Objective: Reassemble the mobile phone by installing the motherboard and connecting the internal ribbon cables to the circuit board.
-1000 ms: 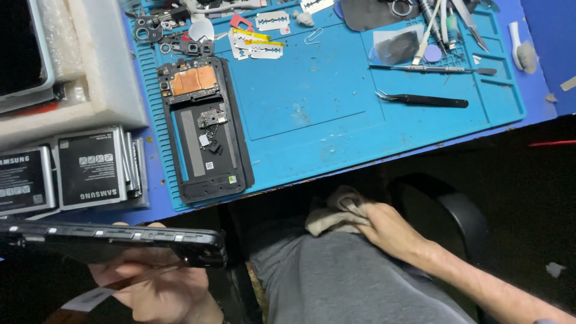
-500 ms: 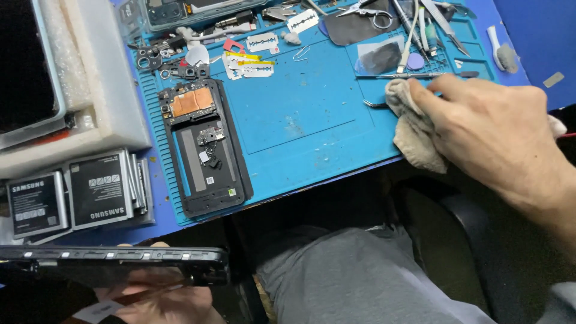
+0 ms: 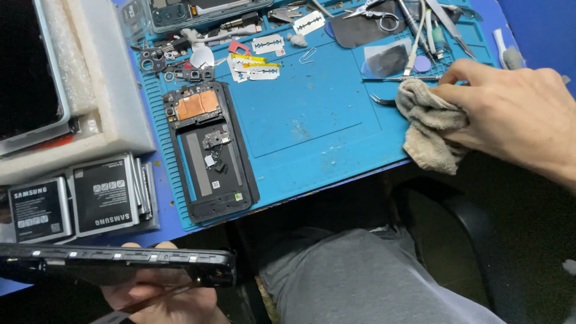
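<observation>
your right hand (image 3: 516, 114) grips the rag (image 3: 429, 123) on the mat (image 3: 312, 114) — wiping under way; your left hand (image 3: 162, 297) clasps the black frame (image 3: 120, 264) — opened phone (image 3: 210, 153) not reassembled.

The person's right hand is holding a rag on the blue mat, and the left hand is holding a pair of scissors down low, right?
Not quite. The left hand holds a black phone frame, not scissors, as the head view shows. The right hand does hold the rag on the blue mat.

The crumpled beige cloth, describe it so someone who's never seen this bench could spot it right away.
Find the blue work mat covering the bench, then go to its right edge. The crumpled beige cloth lies there under the right hand, beside black tweezers. It is the only soft fabric among hard metal tools.
</observation>
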